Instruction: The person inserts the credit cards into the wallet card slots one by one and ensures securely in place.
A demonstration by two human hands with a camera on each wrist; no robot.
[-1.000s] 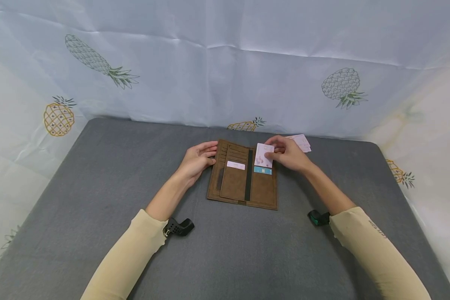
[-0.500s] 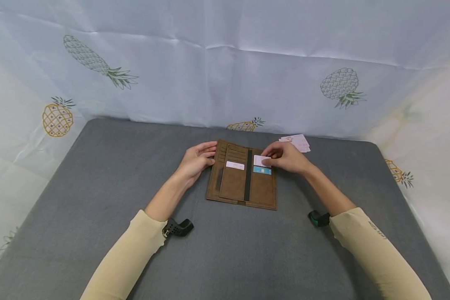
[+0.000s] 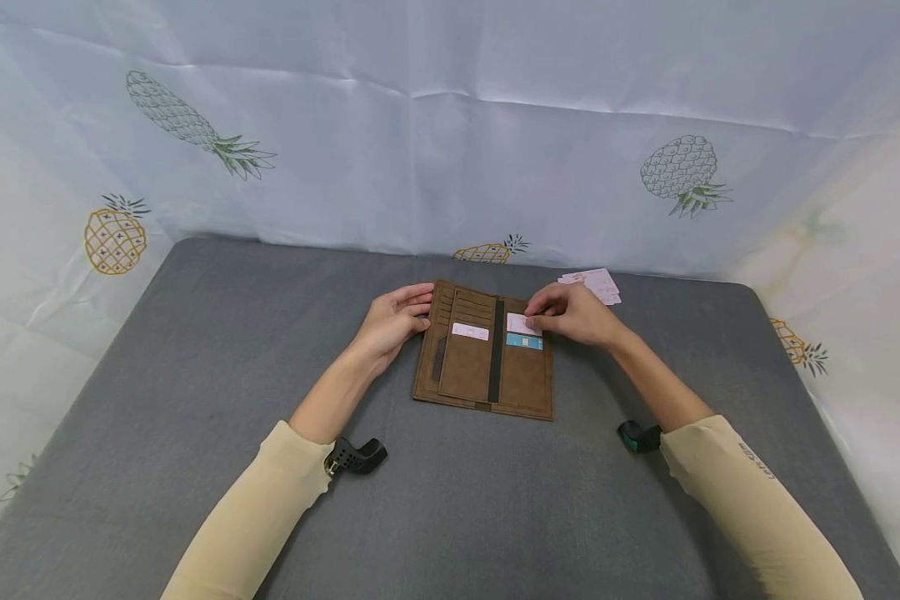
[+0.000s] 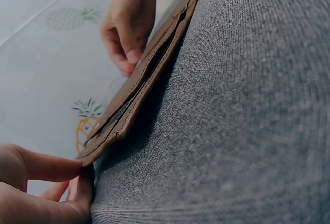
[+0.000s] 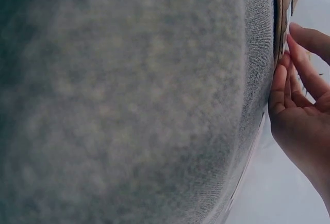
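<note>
An open brown wallet (image 3: 523,383) lies on the grey table. My left hand (image 3: 392,322) holds its left edge, thumb on top and fingers beneath; the left wrist view shows the thumb (image 4: 54,167) at the wallet's corner. In the right panel a white card (image 3: 517,322) stands partly inside a slot, above a blue card (image 3: 524,341) in a lower slot. My right hand (image 3: 573,312) pinches the white card at its upper right with thumb and finger. Another white card (image 3: 470,332) shows its upper strip in the left panel. A dark band (image 3: 497,350) runs between the panels.
Several pinkish-white cards (image 3: 600,283) lie overlapped behind my right hand, near the table's back edge. A pale curtain (image 3: 450,167) with pineapple prints hangs right behind the table (image 3: 457,517). Each wrist carries a black camera mount (image 3: 360,457).
My right hand has slid the white card down into the right panel's upper slot, so less of it shows. The loose cards behind are more exposed. My left hand stays at the wallet's edge.
</note>
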